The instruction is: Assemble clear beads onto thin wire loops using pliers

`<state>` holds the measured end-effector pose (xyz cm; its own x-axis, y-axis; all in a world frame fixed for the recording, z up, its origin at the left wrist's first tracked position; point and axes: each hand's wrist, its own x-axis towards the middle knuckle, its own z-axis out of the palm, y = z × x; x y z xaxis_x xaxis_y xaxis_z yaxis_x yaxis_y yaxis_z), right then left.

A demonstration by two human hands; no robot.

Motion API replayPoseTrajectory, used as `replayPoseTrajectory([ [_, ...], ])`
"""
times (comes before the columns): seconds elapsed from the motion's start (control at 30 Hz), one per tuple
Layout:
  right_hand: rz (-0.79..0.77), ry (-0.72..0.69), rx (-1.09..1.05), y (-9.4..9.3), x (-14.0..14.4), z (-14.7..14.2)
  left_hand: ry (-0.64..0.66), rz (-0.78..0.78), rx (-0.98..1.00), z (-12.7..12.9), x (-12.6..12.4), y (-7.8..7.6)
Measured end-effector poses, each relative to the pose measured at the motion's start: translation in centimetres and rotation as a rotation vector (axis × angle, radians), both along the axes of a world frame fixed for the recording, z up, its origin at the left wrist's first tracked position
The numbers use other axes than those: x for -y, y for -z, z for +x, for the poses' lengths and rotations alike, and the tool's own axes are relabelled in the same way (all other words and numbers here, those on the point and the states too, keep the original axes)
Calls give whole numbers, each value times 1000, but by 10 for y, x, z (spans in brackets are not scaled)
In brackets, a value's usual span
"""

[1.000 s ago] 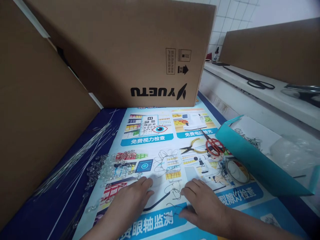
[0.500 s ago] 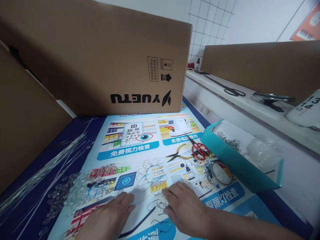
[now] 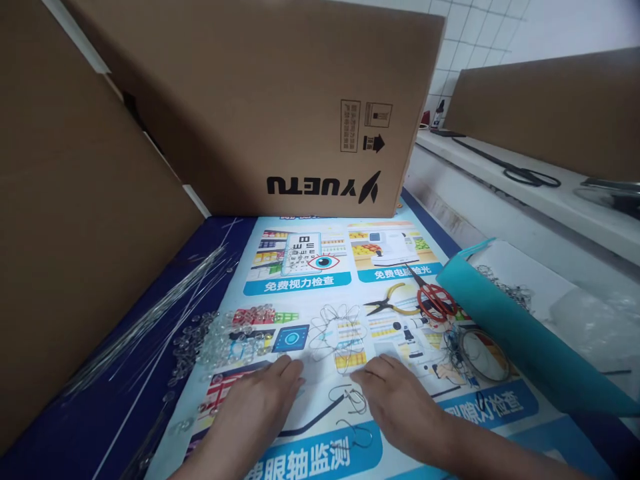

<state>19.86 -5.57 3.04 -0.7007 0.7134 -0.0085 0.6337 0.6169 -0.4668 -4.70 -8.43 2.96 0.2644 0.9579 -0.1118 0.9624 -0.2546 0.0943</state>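
Note:
My left hand [image 3: 263, 400] is low over the printed sheet with its fingers curled and pinched. Opposite it, my right hand [image 3: 403, 410] has its fingers closed too. Whatever thin thing the fingers may hold is too fine to make out. Just beyond the gap between the hands lies a flower-shaped loop of thin wire [image 3: 327, 320]. A few short bent wire pieces [image 3: 357, 433] lie beside my right hand. Clear beads [image 3: 230, 340] are heaped past my left hand, some of them on the dark blue cloth.
Yellow-handled pliers [image 3: 393, 301] and red-handled scissors [image 3: 437, 301] lie beyond my right hand, near a tangle of wire and a ring-shaped roll [image 3: 506, 367]. A teal box [image 3: 520, 340] borders the right. Long straight wires [image 3: 155, 310] lie left. A cardboard box [image 3: 300, 100] stands behind.
The camera has turned left, so everything appears farther right in the picture. Both hands keep about the same place beside the wire flower, fingers still closed.

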Motion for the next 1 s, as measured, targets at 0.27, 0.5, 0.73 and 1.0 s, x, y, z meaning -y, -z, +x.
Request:
replayPoseTrajectory([
  [0.27,6,-34,-125,10,-15,7,90,11,287,21,8,-2],
  [0.5,31,-120,-12,11,-21,4,235,-31,309,25,8,13],
  [0.73,131,-330,148,-1,-34,11,268,-50,317,21,10,18],
  [1.0,462,-664,334,-35,-36,0,297,11,338,22,10,11],
])
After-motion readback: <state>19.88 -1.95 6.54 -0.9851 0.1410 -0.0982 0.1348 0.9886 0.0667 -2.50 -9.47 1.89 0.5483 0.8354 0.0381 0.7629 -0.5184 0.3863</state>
